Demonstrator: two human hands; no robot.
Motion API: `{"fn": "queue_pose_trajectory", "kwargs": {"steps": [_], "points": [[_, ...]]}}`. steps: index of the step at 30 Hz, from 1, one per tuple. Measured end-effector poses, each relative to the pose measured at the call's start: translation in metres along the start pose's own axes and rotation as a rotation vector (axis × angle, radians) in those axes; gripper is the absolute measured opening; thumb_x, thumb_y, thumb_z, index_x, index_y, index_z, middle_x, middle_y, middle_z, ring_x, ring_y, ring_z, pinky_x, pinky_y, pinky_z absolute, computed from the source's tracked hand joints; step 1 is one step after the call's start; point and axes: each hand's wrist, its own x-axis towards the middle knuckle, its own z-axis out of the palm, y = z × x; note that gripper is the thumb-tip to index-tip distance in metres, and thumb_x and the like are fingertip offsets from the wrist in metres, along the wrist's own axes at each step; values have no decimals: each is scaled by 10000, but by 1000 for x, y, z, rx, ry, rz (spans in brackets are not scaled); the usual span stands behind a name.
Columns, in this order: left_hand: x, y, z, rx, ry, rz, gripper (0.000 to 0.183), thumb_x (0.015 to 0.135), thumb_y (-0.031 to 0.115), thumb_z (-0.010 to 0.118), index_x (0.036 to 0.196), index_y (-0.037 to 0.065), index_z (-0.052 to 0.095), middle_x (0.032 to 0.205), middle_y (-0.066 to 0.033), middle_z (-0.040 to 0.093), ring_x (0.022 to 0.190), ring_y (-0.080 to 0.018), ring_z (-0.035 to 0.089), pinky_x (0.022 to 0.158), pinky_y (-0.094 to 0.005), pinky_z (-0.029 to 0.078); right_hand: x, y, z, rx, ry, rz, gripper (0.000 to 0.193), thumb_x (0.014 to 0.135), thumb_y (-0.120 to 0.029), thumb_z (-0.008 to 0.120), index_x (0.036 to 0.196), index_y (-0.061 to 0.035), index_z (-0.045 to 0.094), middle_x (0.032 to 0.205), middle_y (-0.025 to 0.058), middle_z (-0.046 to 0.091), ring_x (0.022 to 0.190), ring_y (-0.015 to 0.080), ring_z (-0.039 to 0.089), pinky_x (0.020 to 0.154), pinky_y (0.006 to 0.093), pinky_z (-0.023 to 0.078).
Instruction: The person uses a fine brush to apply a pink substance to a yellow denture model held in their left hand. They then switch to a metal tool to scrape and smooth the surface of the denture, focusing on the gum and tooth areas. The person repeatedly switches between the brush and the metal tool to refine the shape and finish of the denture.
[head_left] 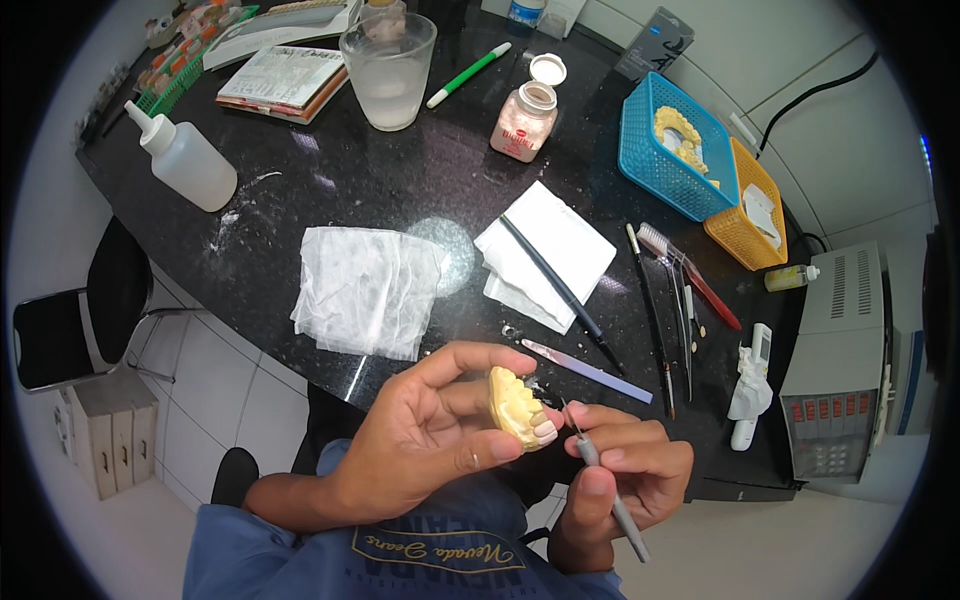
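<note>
My left hand [430,430] grips a yellow plaster dental model [513,408] between thumb and fingers. A few whitish-pink teeth show at the model's right end. In my right hand [628,465] is a slim grey carving tool [613,497], held like a pen, its thin metal tip up beside those teeth. Whether the tip touches them I cannot tell. Just beyond the hands, a purple nail file [590,372] lies on the black counter. Farther off, a dark brush [560,285] rests across folded white paper towels [570,240].
Crumpled white gauze [365,290] lies left of the towels. Behind stand a squeeze bottle [195,165], a glass of cloudy water [388,75] and an uncapped powder jar [525,122]. A blue basket [640,150] holds another model; several brushes and a red-handled toothbrush [712,300] lie at right.
</note>
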Motion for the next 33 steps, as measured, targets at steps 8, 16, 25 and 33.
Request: {"fn": "queue_pose_trajectory", "kwargs": {"steps": [8,16,25,33], "points": [[0,-3,0,31,11,42,556,879,59,705,1330,-22,389,1146,-230,639,1102,-246,639,996,-374,497,5,3,-3,-34,-86,-61,223,789,-14,733,936,51,579,761,208,666,824,327,720,759,408,601],[0,-4,0,19,13,52,561,882,79,711,1328,-22,386,1154,-226,634,1111,-241,632,992,-366,499,4,3,-2,-23,-71,-22,187,780,18,713,904,47,575,727,208,674,777,318,723,771,426,601],[0,-5,-1,21,15,56,564,878,80,715,1328,-16,389,1153,-220,633,1109,-236,633,992,-360,499,6,4,-4,-47,-120,-43,196,778,21,720,909,48,577,729,208,675,810,335,726,757,403,601],[-1,-4,0,8,19,43,568,875,83,719,1327,-15,390,1144,-217,636,1097,-227,635,983,-350,499,4,5,-5,-41,-109,-21,203,767,17,732,902,51,583,751,223,678,850,357,723,742,392,600]]}}
